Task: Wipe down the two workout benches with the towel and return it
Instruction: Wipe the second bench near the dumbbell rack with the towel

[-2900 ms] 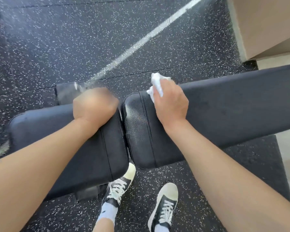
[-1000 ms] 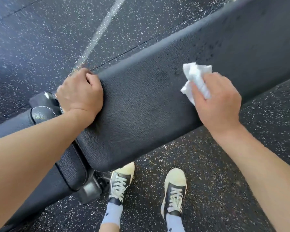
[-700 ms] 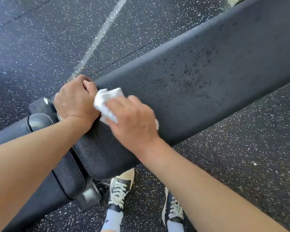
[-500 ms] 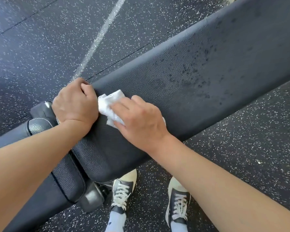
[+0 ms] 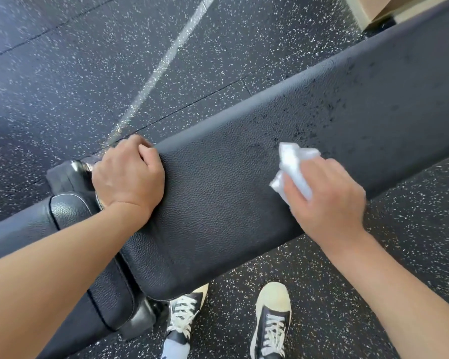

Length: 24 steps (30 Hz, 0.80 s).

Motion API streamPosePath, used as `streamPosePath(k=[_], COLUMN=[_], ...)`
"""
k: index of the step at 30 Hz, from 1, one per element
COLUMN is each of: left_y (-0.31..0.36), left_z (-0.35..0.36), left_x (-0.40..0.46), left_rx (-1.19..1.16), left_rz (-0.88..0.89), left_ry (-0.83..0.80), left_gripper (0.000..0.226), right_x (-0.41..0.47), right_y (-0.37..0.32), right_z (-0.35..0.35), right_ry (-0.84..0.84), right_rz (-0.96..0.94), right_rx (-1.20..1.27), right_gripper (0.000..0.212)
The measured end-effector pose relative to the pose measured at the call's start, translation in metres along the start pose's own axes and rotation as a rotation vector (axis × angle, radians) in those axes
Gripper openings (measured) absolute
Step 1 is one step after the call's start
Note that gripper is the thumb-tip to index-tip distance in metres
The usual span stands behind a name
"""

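The right hand (image 5: 327, 200) pressed the crumpled white towel (image 5: 294, 167) onto the long black padded bench (image 5: 218, 198), the left hand (image 5: 127, 174) clenched over its far edge; damp speckles beyond meant wiping remained unfinished.

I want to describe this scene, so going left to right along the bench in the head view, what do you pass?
Short seat pad → left hand gripping the long pad's end → bare stretch of the long pad → towel → right hand holding it.

Two hands (image 5: 128, 177) (image 5: 327, 200), one towel (image 5: 294, 164), two shoes (image 5: 186, 316) (image 5: 271, 320)
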<state>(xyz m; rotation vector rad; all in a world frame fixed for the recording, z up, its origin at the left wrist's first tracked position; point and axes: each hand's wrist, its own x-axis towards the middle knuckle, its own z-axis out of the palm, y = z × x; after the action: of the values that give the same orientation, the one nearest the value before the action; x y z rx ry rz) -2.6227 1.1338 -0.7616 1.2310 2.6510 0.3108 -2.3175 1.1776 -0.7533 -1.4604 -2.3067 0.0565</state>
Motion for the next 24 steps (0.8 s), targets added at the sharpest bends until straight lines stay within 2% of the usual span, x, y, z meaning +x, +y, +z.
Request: streamPosePath(k=[1, 3, 7, 10, 12, 14, 16, 18, 20, 22, 24], left_y=[0.000, 0.000, 0.000, -0.001, 0.000, 0.001, 0.002, 0.002, 0.002, 0.002, 0.002], left_z=[0.000, 0.000, 0.001, 0.001, 0.001, 0.000, -0.001, -0.002, -0.002, -0.002, -0.002], left_x=[0.000, 0.001, 0.000, 0.000, 0.000, 0.000, 0.000, 0.000, -0.001, -0.001, -0.001], left_rx=[-0.004, 0.000, 0.030, 0.046, 0.040, 0.039, 0.042, 0.042, 0.042, 0.043, 0.037], left_rz=[-0.001, -0.010, -0.011, -0.009, -0.002, 0.003, 0.006, 0.010, 0.018, 0.024, 0.024], left_ry=[-0.001, 0.000, 0.005, 0.003, -0.003, -0.005, -0.004, 0.001, 0.008, 0.008, 0.006], left_gripper=[0.027, 0.030, 0.033, 0.034, 0.035, 0.036, 0.036, 0.035, 0.034, 0.033, 0.033], right_x=[0.023, 0.074, 0.148, 0.144, 0.111, 0.062, 0.020, 0.012, 0.030, 0.062, 0.095], right_y=[-0.013, -0.039, -0.078, -0.090, -0.090, -0.087, -0.066, -0.024, 0.019, 0.047, 0.043], right_z=[0.011, 0.034, 0.067, 0.069, 0.058, 0.045, 0.028, 0.014, 0.009, 0.012, 0.019], right_ry=[-0.015, -0.056, -0.134, -0.174, -0.159, -0.207, -0.202, -0.144, -0.058, -0.004, -0.020], right_rz=[0.009, 0.020, 0.046, 0.004, -0.029, -0.213, -0.481, -0.593, -0.505, -0.207, 0.076], right_rx=[-0.004, 0.011, 0.023, 0.016, 0.133, 0.158, 0.143, 0.134, -0.020, -0.093, -0.103], right_gripper=[0.014, 0.024, 0.022, 0.021, 0.027, 0.035, 0.027, 0.017, 0.021, 0.025, 0.033])
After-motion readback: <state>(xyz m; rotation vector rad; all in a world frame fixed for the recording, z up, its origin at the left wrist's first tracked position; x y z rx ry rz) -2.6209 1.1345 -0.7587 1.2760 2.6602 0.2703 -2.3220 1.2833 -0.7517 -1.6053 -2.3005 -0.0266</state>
